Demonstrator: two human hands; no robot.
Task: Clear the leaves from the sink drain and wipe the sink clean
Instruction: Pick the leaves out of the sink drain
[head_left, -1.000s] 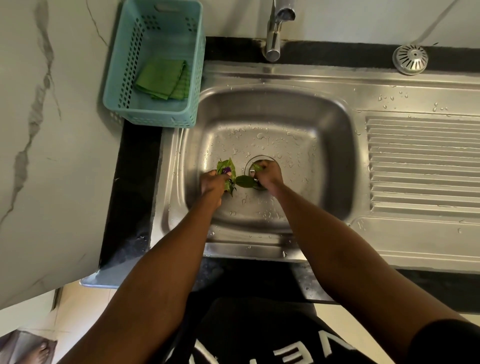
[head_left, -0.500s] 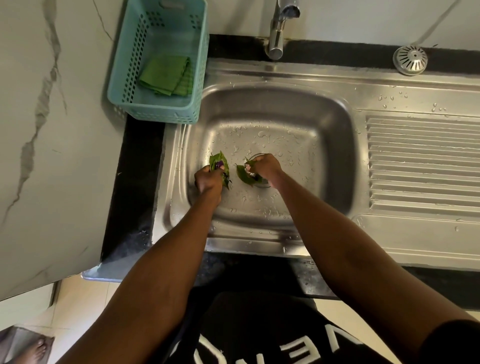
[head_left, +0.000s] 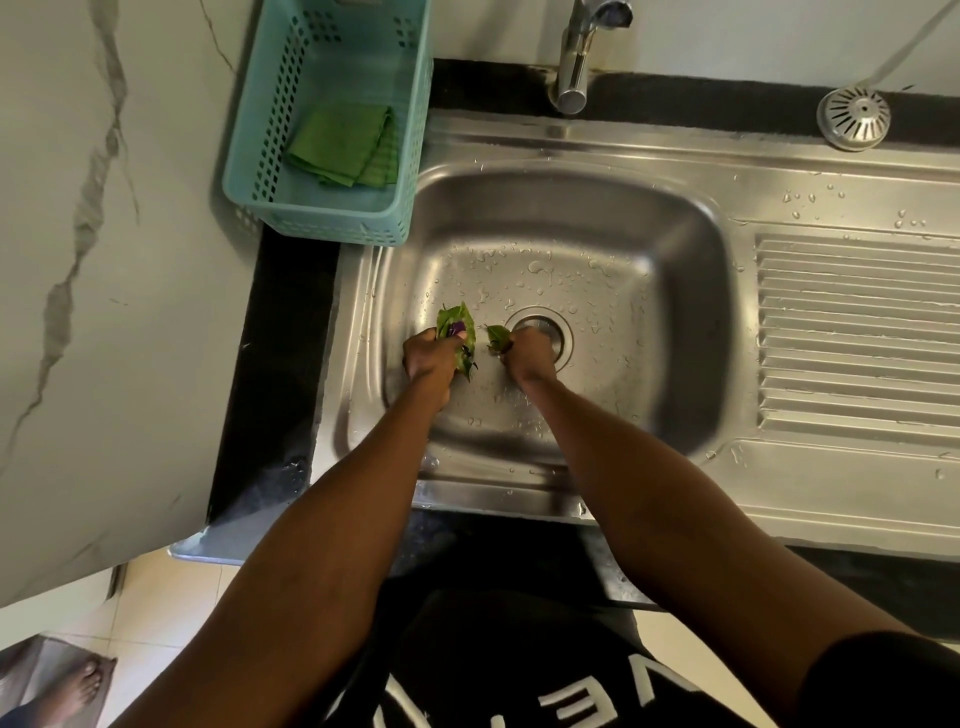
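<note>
Both hands are down in the wet steel sink (head_left: 675, 249). My left hand (head_left: 431, 358) is closed around a bunch of green leaves (head_left: 456, 325) with a purple bit among them. My right hand (head_left: 530, 353) pinches a single green leaf (head_left: 497, 335) just left of the round drain (head_left: 545, 327), and covers the drain's lower left part. The visible part of the drain opening shows bare metal. Water drops dot the sink floor.
A teal plastic basket (head_left: 322, 208) with a folded green cloth (head_left: 343, 143) stands on the counter at the sink's left rear. The tap (head_left: 576, 57) rises behind the basin. A metal strainer cap (head_left: 854, 117) lies at the back right, above the ribbed drainboard (head_left: 857, 332).
My right hand has lifted a leaf off the drain and carried it left toward my left hand. The drain ring now shows. The left hand keeps its bunch.
</note>
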